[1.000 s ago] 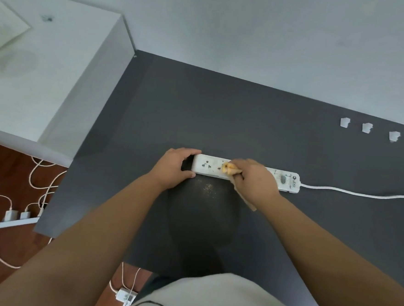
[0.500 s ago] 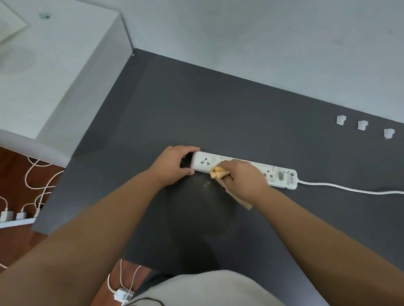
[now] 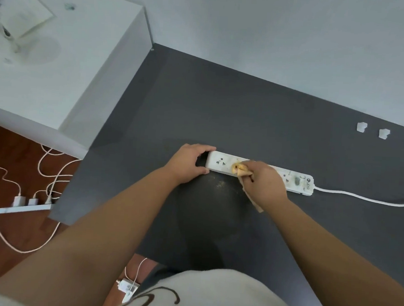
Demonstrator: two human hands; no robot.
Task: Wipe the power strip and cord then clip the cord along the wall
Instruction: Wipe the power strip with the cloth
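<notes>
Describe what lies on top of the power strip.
A yellowish cloth under the right hand covers the strip mid-section; the left hand grips its end. Sockets beneath are hidden.

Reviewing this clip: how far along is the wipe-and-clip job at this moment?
Early stage. Nothing looks finished: the power strip still shows grime near its switch end. In hand: the left hand steadies the strip's end while the right hand presses a cloth on its top. Left: the cord lies loose on the dark desk, and three clips sit unused near the wall.
</notes>
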